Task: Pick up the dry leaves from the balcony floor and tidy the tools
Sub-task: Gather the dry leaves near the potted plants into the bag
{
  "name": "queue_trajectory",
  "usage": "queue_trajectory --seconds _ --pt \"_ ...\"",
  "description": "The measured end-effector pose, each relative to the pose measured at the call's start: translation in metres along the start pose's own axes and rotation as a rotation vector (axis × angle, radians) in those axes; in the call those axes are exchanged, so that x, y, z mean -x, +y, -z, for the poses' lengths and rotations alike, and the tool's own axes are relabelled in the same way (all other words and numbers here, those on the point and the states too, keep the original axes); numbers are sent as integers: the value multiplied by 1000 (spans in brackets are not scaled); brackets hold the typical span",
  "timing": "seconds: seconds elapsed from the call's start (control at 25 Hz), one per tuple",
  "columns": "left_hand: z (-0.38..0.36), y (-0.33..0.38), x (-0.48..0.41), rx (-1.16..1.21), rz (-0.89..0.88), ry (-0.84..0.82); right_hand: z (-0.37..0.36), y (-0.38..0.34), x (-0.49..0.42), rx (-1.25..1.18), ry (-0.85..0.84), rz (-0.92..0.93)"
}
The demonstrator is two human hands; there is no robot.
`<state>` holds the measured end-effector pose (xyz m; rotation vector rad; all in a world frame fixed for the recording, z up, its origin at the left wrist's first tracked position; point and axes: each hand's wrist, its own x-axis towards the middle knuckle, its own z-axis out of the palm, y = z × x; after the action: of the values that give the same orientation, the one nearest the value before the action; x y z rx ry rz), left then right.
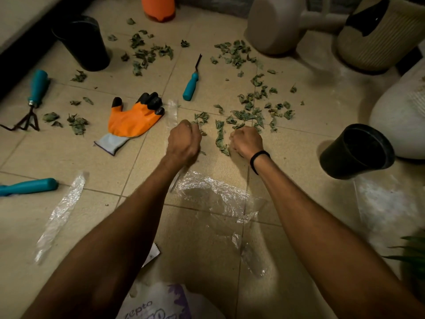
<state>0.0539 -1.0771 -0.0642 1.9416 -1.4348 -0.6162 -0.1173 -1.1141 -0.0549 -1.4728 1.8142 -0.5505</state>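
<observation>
Dry green leaves (248, 113) lie scattered over the tiled balcony floor, with more piles further back (147, 51). My left hand (184, 141) is curled knuckles-up at the near edge of the leaves, and a crumpled clear plastic bag (213, 192) runs taut up under its wrist. My right hand (247, 141), with a black band on the wrist, is curled around leaves beside a small leaf heap (220, 139). Teal-handled tools lie around: a hand rake (38, 88), a weeder (193, 81) and a third handle (30, 186). An orange glove (133, 118) lies flat.
Black pots stand at the back left (85, 42) and at the right (356, 150). An orange container (158, 8), a beige watering can (276, 24), a ribbed planter (379, 35) and a white planter (402, 111) line the back and right. A plastic strip (62, 210) and a printed bag (161, 302) lie near me.
</observation>
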Motion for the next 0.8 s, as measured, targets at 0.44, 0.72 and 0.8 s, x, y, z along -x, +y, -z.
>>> queue_trajectory --seconds 0.44,0.72,0.8 --pt "6 -7 -26 -29 5 36 -27 18 35 437 56 284" --pt "-25 1 -13 -340 -35 -93 0 3 24 449 54 274" --pt "-24 0 -11 -299 -28 -64 3 2 21 415 16 242"
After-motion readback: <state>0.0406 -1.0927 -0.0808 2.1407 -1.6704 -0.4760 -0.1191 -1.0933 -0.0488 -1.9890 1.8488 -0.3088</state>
